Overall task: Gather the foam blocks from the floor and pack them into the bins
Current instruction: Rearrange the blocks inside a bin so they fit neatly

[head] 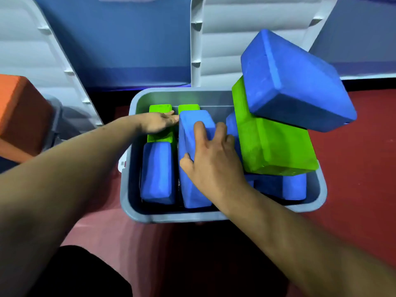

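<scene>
Blue block (pixel 190 185) is sitting mid-frame in the grey bin (pixel 171 218), the right hand (pixel 214 163) curling its fingers round it, probably squeezing it in. The left hand (pixel 157 124), fingers straight together, is likely holding a green block (pixel 159 137) aside.

Red floor (pixel 353 189). Blue wall (pixel 120 50) behind. Left white ribbed lid (pixel 32 50) and right white ribbed lid (pixel 235 28) lean against wall. Black garment (pixel 75 273) lower left.

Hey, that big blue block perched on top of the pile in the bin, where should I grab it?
Likely the overhanging right end of the top blue block: thumb on the broad upper face, fingers underneath, coming from the right. It lies tilted on the green block, above the bin rim, with that end jutting free.
</scene>
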`<state>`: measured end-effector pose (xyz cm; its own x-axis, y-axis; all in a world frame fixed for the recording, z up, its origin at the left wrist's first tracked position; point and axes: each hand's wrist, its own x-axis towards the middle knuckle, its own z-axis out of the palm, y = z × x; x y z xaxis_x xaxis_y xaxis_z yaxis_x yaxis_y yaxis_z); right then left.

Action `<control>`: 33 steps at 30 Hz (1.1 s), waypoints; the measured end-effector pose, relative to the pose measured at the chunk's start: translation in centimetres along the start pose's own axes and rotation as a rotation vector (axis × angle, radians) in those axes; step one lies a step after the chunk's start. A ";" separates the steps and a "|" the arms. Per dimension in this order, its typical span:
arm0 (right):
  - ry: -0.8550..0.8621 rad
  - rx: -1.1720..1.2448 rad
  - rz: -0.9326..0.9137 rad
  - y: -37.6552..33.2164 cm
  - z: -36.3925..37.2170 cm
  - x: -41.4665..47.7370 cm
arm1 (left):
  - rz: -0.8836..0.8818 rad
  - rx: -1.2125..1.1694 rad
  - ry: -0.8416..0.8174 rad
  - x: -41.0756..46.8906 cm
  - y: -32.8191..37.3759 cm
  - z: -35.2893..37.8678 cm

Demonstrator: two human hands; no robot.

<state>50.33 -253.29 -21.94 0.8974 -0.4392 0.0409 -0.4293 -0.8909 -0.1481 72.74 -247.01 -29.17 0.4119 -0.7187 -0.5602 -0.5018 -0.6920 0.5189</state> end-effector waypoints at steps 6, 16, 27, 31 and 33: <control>-0.117 0.018 0.028 -1.5 2.4 -3.1 | 0.089 0.038 -0.010 -0.1 -0.7 1.1; -0.209 0.202 0.259 -2.5 4.8 1.4 | 0.117 0.092 0.021 0.5 -1.3 3.0; -0.234 0.120 0.283 -3.3 8.9 -0.4 | 0.231 -0.077 0.100 1.2 -1.2 3.7; -0.281 0.160 0.293 -1.1 9.5 0.4 | 0.138 0.051 0.117 0.7 -3.2 2.8; -0.315 0.187 0.347 1.8 9.1 -0.2 | 0.095 0.117 0.135 0.7 -2.9 3.7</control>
<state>50.30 -253.73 -31.20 0.7048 -0.6239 -0.3377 -0.7078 -0.6501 -0.2763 71.69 -245.25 -33.51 0.4525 -0.7884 -0.4167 -0.6249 -0.6137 0.4825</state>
